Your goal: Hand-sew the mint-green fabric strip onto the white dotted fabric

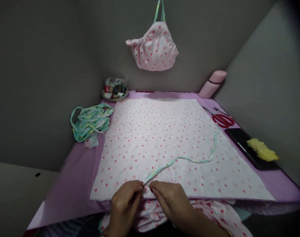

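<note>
A thin mint-green fabric cord winds across white cloth with red dots, from near the scissors down to my hands. My left hand is closed in a pinch on the cord's near end. Just to its right, my right hand is pinched too, its fingertips close to that end; whatever they hold is too small to make out. Loose thread lies on the cloth by the cord. Below my hands, more dotted fabric is bunched at the table's front edge.
Mint-green strips are heaped at left, behind them a small basket of spools. Red-handled scissors, a dark phone with a yellow piece on it, and a pink bottle stand along the right. A dotted pouch-like piece hangs above.
</note>
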Available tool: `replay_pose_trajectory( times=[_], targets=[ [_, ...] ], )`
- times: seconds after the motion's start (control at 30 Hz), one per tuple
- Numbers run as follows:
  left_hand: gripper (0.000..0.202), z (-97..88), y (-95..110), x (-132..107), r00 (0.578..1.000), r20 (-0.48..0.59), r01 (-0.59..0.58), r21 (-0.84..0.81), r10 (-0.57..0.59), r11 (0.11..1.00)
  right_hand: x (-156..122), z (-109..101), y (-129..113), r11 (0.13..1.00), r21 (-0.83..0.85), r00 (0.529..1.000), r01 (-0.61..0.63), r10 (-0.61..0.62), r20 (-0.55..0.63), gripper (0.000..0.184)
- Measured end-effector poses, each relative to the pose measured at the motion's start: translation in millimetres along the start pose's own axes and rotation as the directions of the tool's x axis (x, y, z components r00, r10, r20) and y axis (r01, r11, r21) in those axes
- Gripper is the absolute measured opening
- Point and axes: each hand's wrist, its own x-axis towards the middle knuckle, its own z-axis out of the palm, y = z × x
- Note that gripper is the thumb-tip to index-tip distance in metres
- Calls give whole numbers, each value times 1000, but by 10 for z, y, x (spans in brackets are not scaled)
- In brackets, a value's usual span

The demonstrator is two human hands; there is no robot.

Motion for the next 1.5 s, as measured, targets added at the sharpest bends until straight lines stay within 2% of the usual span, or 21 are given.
replay_pose_trajectory(
  times=[0.57,0.97,1.1,1.23,1.37,1.5],
  targets=[
    [17,2,-11,-1,997,16,-75,16,75,997,-6,23,-7,998,-61,1000,-22,23,12,28],
    [19,11,-14,6,969,48,-245,59,242,968,37,26,-59,995,-98,999,-2,7,49,27],
    [19,8,-15,-9,977,45,-210,47,207,977,57,3,-93,996,-67,997,-55,59,56,25],
    [20,28,-9,-10,981,36,-193,25,192,981,69,33,-105,1000,-9,998,-15,16,58,30],
    [21,55,-12,-9,978,23,-208,21,208,978,113,81,-72,998,51,1000,21,-20,-19,33],
    [19,39,-46,-14,980,-11,-199,26,199,980,219,-96,-74,997,-16,978,78,-80,-195,26]
  ],
)
